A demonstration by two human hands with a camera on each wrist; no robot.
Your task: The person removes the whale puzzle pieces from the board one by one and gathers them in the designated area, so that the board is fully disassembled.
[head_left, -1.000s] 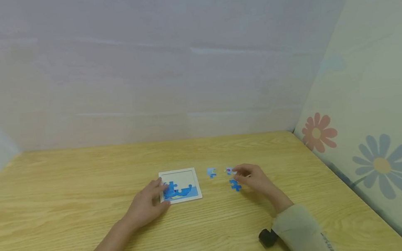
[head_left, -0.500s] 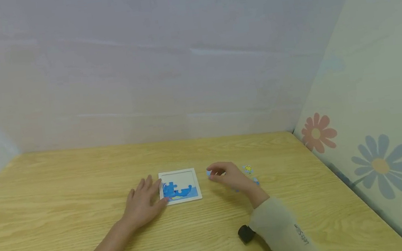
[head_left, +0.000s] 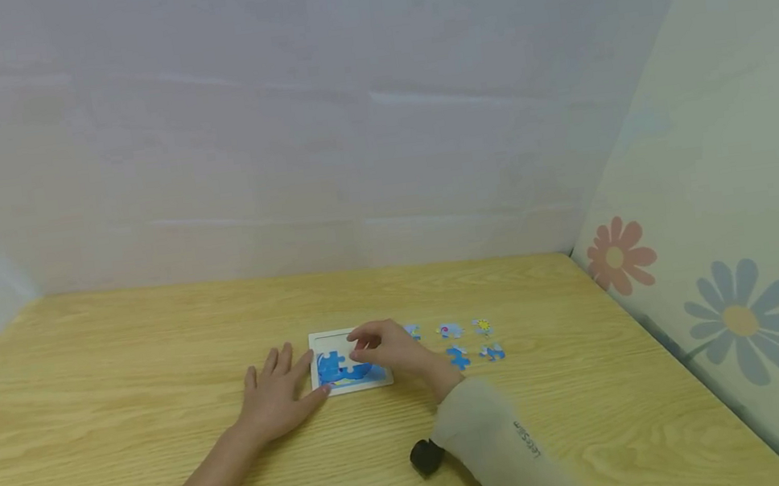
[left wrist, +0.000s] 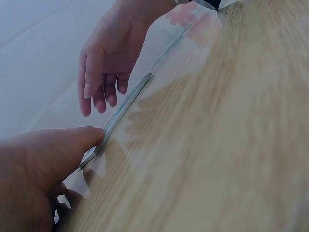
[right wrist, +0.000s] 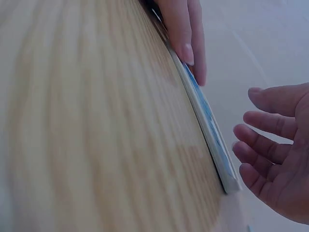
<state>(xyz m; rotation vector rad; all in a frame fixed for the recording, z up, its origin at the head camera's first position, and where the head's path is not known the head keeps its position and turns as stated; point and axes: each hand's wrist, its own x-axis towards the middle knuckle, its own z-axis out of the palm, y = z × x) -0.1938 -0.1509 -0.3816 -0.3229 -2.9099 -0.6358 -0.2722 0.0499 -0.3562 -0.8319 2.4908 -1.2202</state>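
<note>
A white-framed tray puzzle point(head_left: 355, 389) lies on the table, its lower part filled with blue picture pieces point(head_left: 335, 367). At its left side rests my left hand point(head_left: 272, 399), fingers spread, with the thumb touching the frame's near left corner. My right hand point(head_left: 397, 349) hovers over the right half of the frame, its fingers loosely bent. Nothing shows between thumb and fingers of the right hand point(right wrist: 280, 145) in the right wrist view, where it is clear of the frame point(right wrist: 207, 128). The left wrist view shows the left thumb point(left wrist: 89, 137) on the frame edge.
Several loose jigsaw pieces lie in two rows right of the frame: a sun piece point(head_left: 482, 326), a pink-and-blue piece point(head_left: 450, 330), a blue piece point(head_left: 458, 357) and others. Walls stand behind and to the right of the wooden table point(head_left: 359, 474).
My right hand has moved left from the loose pieces, past the nearest one, to above the frame. The left fingers have drawn back off the picture and spread out beside the frame.
</note>
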